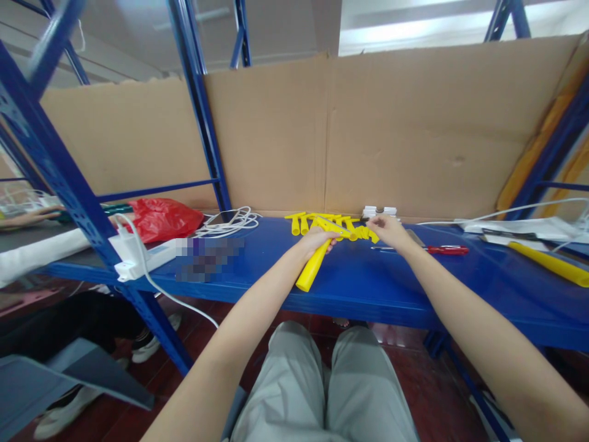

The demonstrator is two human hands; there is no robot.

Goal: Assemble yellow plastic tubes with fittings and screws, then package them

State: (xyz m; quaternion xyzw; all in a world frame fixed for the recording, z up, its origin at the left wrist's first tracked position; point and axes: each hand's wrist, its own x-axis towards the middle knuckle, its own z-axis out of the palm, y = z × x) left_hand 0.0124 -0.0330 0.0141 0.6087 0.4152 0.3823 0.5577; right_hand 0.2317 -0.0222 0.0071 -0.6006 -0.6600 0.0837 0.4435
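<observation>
My left hand point(319, 240) is closed around a yellow plastic tube point(313, 269), which slants toward the table's front edge with its wide end nearest me. Small yellow plastic pieces point(365, 233) lie just left of my right hand point(387, 229). That hand's fingers are drawn together beside them, and what is in the fingertips, if anything, is too small to make out. Behind my left hand several short yellow tubes point(296, 227) stand or lie in a row, partly covered by the hand.
A screwdriver with a red handle point(447, 250) lies right of my right hand. Farther right is a long yellow piece point(550, 264). White cables point(232, 221), a red plastic bag point(163, 220) and a power strip point(150, 258) are left. Cardboard point(391, 123) walls the back; a blue post point(202, 110) rises left.
</observation>
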